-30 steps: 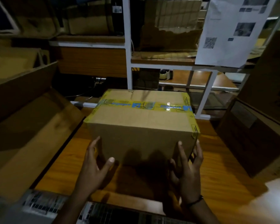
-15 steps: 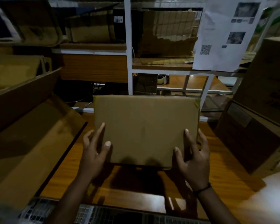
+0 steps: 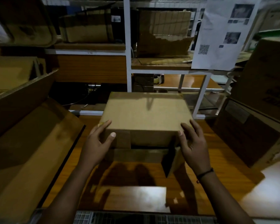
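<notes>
My left hand (image 3: 96,143) and right hand (image 3: 193,143) each grip a near corner of the box (image 3: 145,113), mid-tabletop (image 3: 221,159) — I'd press evenly and turn it slowly, minding the loose flap (image 3: 168,160).

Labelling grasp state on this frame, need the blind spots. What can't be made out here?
All in the head view:
- Cardboard box: contents, underside and far face are hidden by its own top and near faces. The gap under the near face is too dark.
- Left hand and right hand: palms are hidden by the backs of the hands.
- Printed sheet: text is too small and blurred.
- Carton: cut off by the right edge, print too dim.
</notes>
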